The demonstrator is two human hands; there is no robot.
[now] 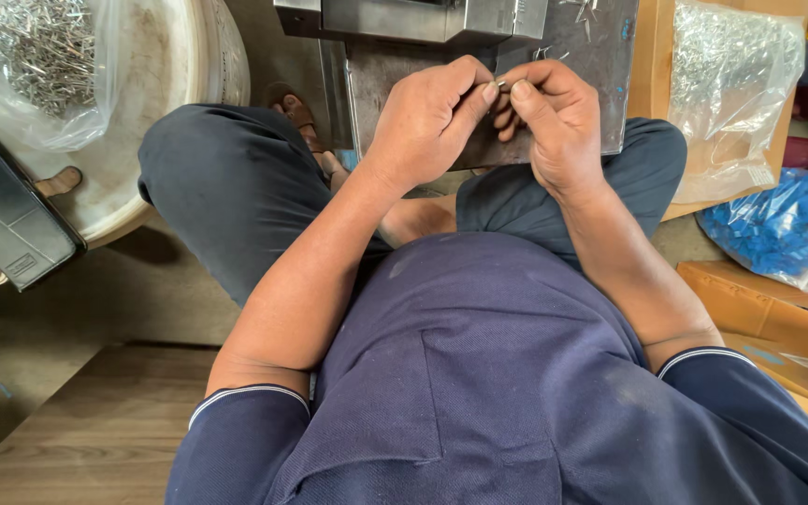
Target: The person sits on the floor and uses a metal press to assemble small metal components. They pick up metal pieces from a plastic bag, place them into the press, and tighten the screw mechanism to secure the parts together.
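From the head camera, looking down over your lap: your two hands meet just in front of the grey metal block [479, 103] that stands between your knees, and they are working on a tiny metal piece [503, 85] pinched where the fingertips come together.

What could go wrong, as I judge it: that piece is very small and only its tip shows, so a slight shift of either thumb could let it slip and drop into the folds of your dark trousers or down beside the block, where it would be hard to find. Loose pins [584, 11] lie on top of the block, just behind your knuckles; a brush of your hand could sweep them off. If the piece is pointed, pressing it between the fingertips could also prick you.

Your left hand [427, 122] is curled, thumb and forefinger closed together at the piece, the other fingers folded in. Your right hand [558, 122] is likewise clenched around the same spot, thumb pressed forward against the left thumb's tip. Both grip the piece; neither is spread.

Left of the block lies a clear bag of metal pins [44, 56]; right of it a second clear bag [731, 75] against cardboard, and farther right blue parts [778, 224].
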